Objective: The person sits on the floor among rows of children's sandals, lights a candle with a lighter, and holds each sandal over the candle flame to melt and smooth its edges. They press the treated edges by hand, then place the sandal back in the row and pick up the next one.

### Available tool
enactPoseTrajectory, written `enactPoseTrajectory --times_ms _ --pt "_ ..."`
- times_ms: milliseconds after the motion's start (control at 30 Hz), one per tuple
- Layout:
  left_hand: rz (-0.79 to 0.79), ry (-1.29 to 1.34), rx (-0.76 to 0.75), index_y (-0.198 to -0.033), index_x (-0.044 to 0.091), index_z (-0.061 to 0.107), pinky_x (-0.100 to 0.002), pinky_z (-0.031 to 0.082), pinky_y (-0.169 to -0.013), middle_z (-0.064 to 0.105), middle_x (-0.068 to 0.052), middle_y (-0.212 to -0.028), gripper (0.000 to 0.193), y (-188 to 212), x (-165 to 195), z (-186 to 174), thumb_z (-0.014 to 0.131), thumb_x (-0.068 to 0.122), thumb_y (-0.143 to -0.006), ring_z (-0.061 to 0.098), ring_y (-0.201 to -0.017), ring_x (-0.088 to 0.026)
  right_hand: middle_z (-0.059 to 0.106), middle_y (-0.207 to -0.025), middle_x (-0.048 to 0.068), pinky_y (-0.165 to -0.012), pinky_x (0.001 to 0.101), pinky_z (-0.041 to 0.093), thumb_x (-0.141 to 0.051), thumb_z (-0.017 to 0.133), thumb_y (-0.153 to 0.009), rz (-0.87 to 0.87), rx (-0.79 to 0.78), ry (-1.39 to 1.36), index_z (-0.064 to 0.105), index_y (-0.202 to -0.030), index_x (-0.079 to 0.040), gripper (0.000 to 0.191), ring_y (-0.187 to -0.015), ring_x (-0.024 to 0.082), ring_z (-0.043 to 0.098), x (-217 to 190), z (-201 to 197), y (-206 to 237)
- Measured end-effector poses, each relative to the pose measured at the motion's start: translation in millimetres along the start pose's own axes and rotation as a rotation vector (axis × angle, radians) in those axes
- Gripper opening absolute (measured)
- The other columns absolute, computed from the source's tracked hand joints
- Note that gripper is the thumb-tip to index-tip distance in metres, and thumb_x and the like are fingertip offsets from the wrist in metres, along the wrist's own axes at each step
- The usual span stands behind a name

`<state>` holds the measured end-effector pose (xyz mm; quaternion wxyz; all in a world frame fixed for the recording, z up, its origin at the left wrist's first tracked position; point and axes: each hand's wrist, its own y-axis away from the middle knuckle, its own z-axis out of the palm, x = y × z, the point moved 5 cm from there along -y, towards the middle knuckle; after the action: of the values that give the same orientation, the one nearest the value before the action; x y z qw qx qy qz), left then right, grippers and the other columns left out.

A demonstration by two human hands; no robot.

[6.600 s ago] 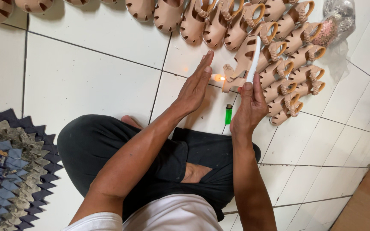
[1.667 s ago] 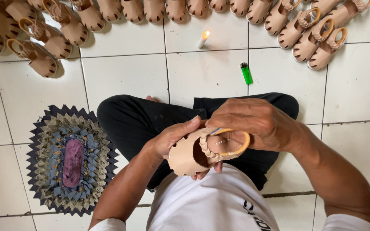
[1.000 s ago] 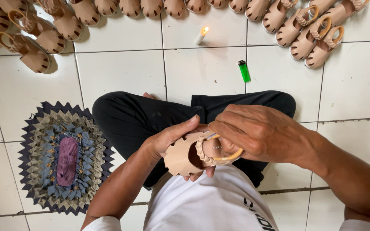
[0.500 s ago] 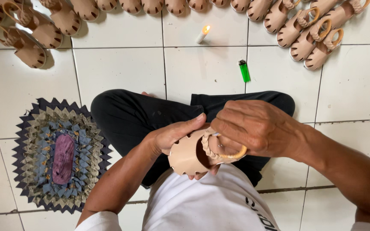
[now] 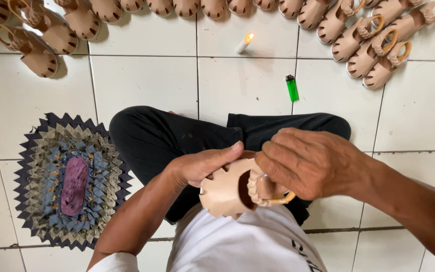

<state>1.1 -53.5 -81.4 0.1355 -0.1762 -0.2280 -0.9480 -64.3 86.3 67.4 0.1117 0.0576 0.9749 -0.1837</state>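
Being gripped: beige sandal (image 5: 223, 194) by left hand (image 5: 202, 166) | right hand (image 5: 308, 163) now pinching its braided strap (image 5: 254, 189), folded inward since earlier.

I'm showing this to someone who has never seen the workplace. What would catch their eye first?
First the two hands at the centre: the left hand and right hand grip a small beige sandal over the lap. Next, the lit candle standing on the white tiled floor ahead, with a green lighter near it. Rows of matching sandals line the far edge, and a patchwork mat lies to the left.
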Motion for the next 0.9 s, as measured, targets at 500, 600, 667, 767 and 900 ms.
enactPoseTrajectory --times_ms 500,600,667,767,900 --pt "0.804 -0.715 0.542 -0.168 0.008 0.013 -0.044 0.041 -0.120 0.044 -0.025 -0.162 0.073 -15.7 76.6 32.9 0.053 0.027 -0.111 0.046 -0.150 -0.034 0.054 -0.146 0.017 -0.117 0.0313 0.046 -0.016 0.069 -0.107 0.930 0.625 -0.764 0.065 -0.111 0.007 0.024 -0.136 0.021 0.054 49.5 37.0 67.7" --pt "0.687 -0.636 0.613 -0.166 0.008 0.010 -0.041 0.049 -0.110 0.053 -0.025 -0.152 0.078 -20.4 67.6 28.3 0.054 0.023 -0.103 0.059 -0.137 -0.033 0.054 -0.149 0.016 -0.111 0.0311 0.052 -0.011 0.066 -0.106 0.987 0.700 -1.002 0.065 -0.112 0.007 0.019 -0.133 0.020 0.056 53.4 52.5 66.8" --pt "0.640 -0.636 0.653 -0.164 0.009 0.007 -0.041 0.052 -0.104 0.052 -0.025 -0.149 0.081 -22.4 62.5 24.5 0.054 0.024 -0.100 0.063 -0.129 -0.034 0.052 -0.148 0.015 -0.109 0.0307 0.052 -0.009 0.063 -0.104 1.024 0.703 -1.054 0.065 -0.116 0.007 0.020 -0.130 0.018 0.056 55.1 58.8 62.5" --pt "0.857 -0.865 0.683 -0.162 0.005 0.003 -0.044 0.044 -0.113 0.037 -0.032 -0.157 0.081 -18.0 63.2 29.9 0.057 0.027 -0.105 0.048 -0.142 -0.040 0.060 -0.130 0.022 -0.087 0.0339 0.050 -0.004 0.067 -0.100 1.285 0.674 -1.203 0.064 -0.138 0.001 0.038 -0.099 0.024 0.054 54.1 79.5 62.9" --pt "0.812 -0.743 0.643 -0.165 0.006 0.013 -0.047 0.036 -0.119 0.042 -0.031 -0.158 0.065 -20.9 54.4 12.5 0.040 0.035 -0.113 0.043 -0.147 -0.043 0.058 -0.142 0.015 -0.115 0.0325 0.045 -0.007 0.064 -0.101 0.983 0.606 -0.798 0.063 -0.125 0.006 0.027 -0.134 0.020 0.057 40.0 79.5 52.6"
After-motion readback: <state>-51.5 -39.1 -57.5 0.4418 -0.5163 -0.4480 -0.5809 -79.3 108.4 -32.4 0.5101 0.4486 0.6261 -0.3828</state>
